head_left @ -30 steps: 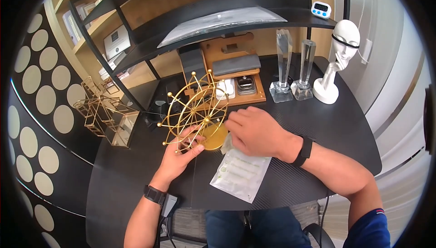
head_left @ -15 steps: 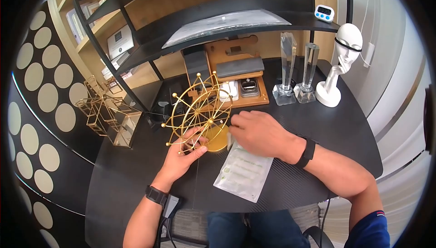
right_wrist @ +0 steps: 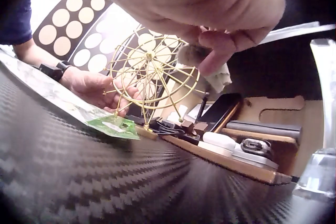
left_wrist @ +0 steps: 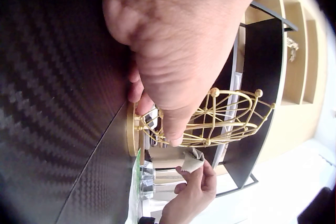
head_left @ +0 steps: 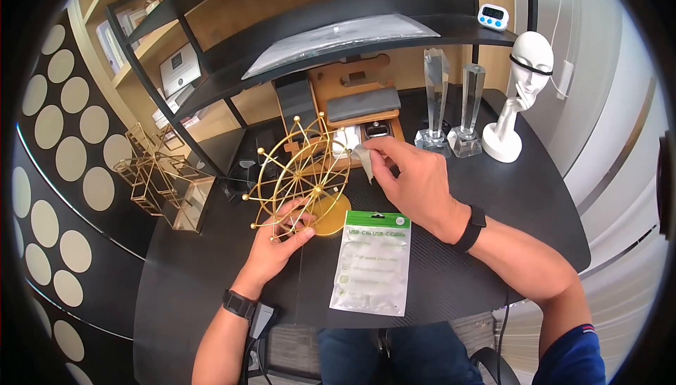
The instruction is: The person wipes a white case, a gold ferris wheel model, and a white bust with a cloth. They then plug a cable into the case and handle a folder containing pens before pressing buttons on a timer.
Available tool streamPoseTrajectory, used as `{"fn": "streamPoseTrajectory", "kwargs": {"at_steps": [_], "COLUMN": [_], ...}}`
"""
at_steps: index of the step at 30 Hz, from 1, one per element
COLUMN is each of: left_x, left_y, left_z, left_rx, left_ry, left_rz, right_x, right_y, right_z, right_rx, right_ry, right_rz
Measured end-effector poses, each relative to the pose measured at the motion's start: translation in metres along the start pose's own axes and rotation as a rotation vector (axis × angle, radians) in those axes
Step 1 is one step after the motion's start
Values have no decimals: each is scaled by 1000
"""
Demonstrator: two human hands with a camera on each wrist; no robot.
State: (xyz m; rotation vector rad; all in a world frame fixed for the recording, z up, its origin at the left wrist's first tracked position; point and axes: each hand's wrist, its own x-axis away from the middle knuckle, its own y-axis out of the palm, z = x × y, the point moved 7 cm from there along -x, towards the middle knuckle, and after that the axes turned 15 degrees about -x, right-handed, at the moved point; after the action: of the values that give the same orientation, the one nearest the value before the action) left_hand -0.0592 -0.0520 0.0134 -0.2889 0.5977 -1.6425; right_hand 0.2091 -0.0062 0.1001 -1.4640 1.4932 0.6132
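Note:
A gold Ferris wheel ornament (head_left: 317, 189) stands on its round base (head_left: 334, 216) on the black desk. My left hand (head_left: 279, 243) grips its lower left part, thumb toward the base. To the right of the wheel, my right hand (head_left: 420, 186) pinches a small greyish cloth (head_left: 365, 164), raised off the desk. In the left wrist view the crumpled cloth (left_wrist: 193, 161) sticks out from the right fingertips, near the wheel's rim. Below the right hand lies a USB-C cable packet (head_left: 373, 266) with a green top, flat beside the base.
Behind the wheel is a wooden organizer (head_left: 394, 144) with small gadgets. Two crystal trophies (head_left: 435, 96) and a white head sculpture (head_left: 501, 142) stand at the back right. A geometric gold-framed ornament (head_left: 186, 205) sits at the left. A black shelf (head_left: 451, 29) spans the back.
My right hand has lifted up and away from the base and packet with the cloth, uncovering the packet's green top. My left hand keeps its grip on the wheel.

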Motion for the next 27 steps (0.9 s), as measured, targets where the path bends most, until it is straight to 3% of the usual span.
{"fn": "streamPoseTrajectory", "kwargs": {"at_steps": [13, 27], "left_x": [1, 1], "left_y": [-3, -1], "left_z": [0, -6], "left_rx": [-5, 24], "left_ry": [15, -16], "left_rz": [49, -9], "right_x": [2, 7], "right_y": [11, 19], "right_z": [-6, -3], "right_rx": [-70, -68], "right_ry": [-58, -66], "right_rz": [-165, -322]}}
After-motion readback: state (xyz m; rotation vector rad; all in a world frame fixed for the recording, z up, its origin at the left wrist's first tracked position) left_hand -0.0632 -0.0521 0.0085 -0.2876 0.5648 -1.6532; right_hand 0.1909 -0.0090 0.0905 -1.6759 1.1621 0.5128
